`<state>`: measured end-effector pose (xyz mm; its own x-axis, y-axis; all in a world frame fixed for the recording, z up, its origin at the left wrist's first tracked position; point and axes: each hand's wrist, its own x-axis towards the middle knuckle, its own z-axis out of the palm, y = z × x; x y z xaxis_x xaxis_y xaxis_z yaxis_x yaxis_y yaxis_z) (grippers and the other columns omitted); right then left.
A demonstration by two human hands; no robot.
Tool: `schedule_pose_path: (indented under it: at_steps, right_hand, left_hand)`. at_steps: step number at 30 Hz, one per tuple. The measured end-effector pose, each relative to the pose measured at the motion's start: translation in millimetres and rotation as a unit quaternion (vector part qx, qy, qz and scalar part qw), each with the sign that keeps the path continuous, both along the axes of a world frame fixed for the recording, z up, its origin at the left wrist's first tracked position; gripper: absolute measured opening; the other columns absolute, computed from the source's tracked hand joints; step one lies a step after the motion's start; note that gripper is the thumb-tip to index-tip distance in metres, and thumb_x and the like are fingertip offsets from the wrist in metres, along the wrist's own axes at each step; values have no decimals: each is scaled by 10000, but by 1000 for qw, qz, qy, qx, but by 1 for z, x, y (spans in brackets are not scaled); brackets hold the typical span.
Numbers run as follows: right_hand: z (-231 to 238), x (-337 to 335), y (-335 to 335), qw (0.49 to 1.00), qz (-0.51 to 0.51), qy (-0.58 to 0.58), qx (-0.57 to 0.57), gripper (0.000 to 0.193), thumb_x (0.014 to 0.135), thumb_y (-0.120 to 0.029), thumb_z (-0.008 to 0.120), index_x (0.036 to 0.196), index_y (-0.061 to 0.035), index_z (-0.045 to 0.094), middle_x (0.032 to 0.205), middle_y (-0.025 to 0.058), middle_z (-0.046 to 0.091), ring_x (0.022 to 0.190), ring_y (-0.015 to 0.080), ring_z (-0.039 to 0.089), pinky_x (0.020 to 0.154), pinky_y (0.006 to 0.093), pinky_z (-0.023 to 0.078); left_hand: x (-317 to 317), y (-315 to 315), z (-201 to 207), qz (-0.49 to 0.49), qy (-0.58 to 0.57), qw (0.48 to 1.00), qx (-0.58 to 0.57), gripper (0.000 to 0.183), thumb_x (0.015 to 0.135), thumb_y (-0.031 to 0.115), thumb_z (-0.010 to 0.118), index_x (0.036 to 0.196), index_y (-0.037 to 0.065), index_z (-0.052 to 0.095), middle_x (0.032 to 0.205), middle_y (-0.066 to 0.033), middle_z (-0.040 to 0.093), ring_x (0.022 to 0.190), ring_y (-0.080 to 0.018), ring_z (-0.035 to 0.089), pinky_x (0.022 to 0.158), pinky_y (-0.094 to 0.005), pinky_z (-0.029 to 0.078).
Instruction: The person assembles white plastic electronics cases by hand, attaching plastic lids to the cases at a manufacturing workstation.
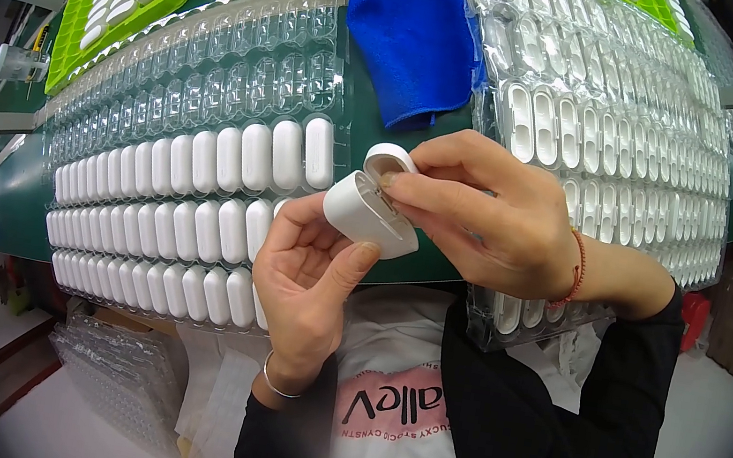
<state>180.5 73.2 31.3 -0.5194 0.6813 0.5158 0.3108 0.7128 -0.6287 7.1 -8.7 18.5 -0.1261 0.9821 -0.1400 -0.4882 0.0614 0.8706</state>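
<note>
A white earbud charging case is held up over the near edge of the green table, its lid tilted open. My left hand grips the case body from below and the left, thumb across its near side. Fingers of my right hand pinch the small white lid at the top, the index finger reaching by the hinge. Whether a small part sits between those fingertips is hidden. To the left, a clear blister tray carries rows of closed white pieces; on the right, another clear tray holds hollow white shells.
A blue cloth lies between the trays on the green table. Bright green trays with white pieces stand at the far left and far right. Stacked clear trays are below the table at the left. Part of another person's hand shows at the far left.
</note>
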Motion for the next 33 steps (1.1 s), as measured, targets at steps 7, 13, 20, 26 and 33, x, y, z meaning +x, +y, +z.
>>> schedule_pose_path:
  at_steps: [7,13,20,26,33]
  right_hand:
    - [-3,3,0,1000,22,3,6,264,699,98,663,929,-32,675,905,89,603,669,213,639,541,277,510]
    - [5,0,-7,999,13,-3,-46,337,650,184,622,901,-32,681,890,104,610,679,205,625,540,256,482]
    - [8,-15,10,996,47,64,27,266,777,-66,725,1037,-63,671,894,84,591,662,204,603,543,292,502]
    - [32,-11,18,960,89,18,-265,247,790,3,736,1028,-30,679,895,83,675,716,109,623,595,253,486]
    - [21,64,234,989,-120,-78,18,168,850,-102,639,977,-14,705,816,86,711,685,126,625,653,269,493]
  left_hand:
    - [3,-4,-15,15,50,997,53,393,836,-62,690,1182,-54,505,1108,-130,613,1011,-163,623,889,-270,509]
    - [-1,-6,-16,-7,-1,999,51,406,818,-50,714,1173,-55,518,1112,-118,615,1013,-161,623,897,-272,510]
    - [-7,-4,-4,41,-50,998,-9,390,826,-74,688,1181,-47,530,1121,-111,627,1031,-160,618,909,-282,497]
    - [-9,1,-2,49,-15,998,-22,362,911,-20,609,1255,-70,507,1206,-156,600,1142,-205,576,972,-357,486]
    - [-39,-10,17,59,166,984,17,294,938,-44,529,1230,-67,518,1135,-162,615,1068,-209,608,922,-349,514]
